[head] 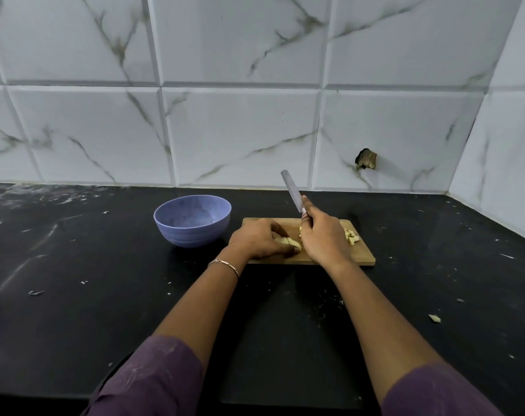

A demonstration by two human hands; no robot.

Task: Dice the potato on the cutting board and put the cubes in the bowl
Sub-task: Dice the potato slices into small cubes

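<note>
A small wooden cutting board (357,257) lies on the black counter. My left hand (256,238) curls over a pale piece of peeled potato (289,242) at the board's left part and holds it down. My right hand (322,238) grips the handle of a knife (291,190), whose grey blade points up and away over the board. Several cut potato pieces (352,235) lie on the board's right side, partly hidden by my right hand. A blue bowl (192,219) stands just left of the board; nothing shows inside it.
The black counter (105,295) is strewn with small pale scraps, and a potato bit (434,318) lies at the right. A marbled tile wall (255,115) closes the back and the right corner, with a broken hole (366,159) in it.
</note>
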